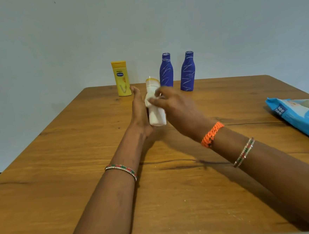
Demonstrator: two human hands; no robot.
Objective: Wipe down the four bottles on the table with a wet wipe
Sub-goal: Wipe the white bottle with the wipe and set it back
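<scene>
From my head camera, I see my left hand [140, 110] cradling the white bottle [155, 107] from its left side, fingers stretched along the body and closed round it, lifting it tilted above the wooden table [61, 160]. My right hand [175, 106] pinches the wet wipe [150, 101] against the bottle's middle, fingers clenched on the cloth. The bottle looks like light, stiff, smooth plastic; I judge it will turn slippery once damp, so I grip low on the body, near the base, and leave the neck and yellow-rimmed cap [152, 81] free for wiping. Behind it stand the yellow bottle [121, 79] and two blue bottles [166, 70] [187, 71], upright, well apart from my hands. The blue wipes packet [300, 115] lies at my right.
</scene>
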